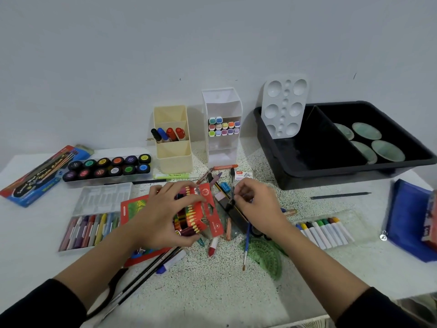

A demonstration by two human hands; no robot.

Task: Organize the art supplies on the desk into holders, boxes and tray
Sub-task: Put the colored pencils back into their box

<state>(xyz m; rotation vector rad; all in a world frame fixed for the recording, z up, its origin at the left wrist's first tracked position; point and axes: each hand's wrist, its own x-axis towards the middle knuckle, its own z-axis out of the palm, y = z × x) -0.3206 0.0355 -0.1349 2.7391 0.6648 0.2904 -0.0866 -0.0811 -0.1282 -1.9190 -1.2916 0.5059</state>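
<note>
Hands met over the clutter at the middle of the speckled white worktop (212,292). Our left hand (163,216) gripped a red cardboard crayon box (208,202), fingers curled over its top and thumb beneath, with its flap open and the coloured crayon tips showing. Just right of it, our right hand (256,207) pinched a thin black pen (233,181) between thumb and fingertips, the pen standing nearly upright. Near both hands lay stray crayons (212,247), a blue-handled paintbrush (246,242) and a green plastic protractor (267,254).

At the far side stood a cream plastic holder (175,159) with four markers (168,134) in its middle compartment, and just right of it a white plastic holder (222,155) packed with pastel-capped markers (223,126). Farther right sat a black divided tray (331,178); a white paint palette (283,107) leaned in its left section and pale green dishes (378,143) lay in its right. On the left we saw a clear case of round paint pots (108,168) and, nearer, a clear box of oil pastels (89,230). On the right lay a row of white paint tubes (324,230), a grey pencil (340,195) and a blue zip pouch (406,218).
</note>
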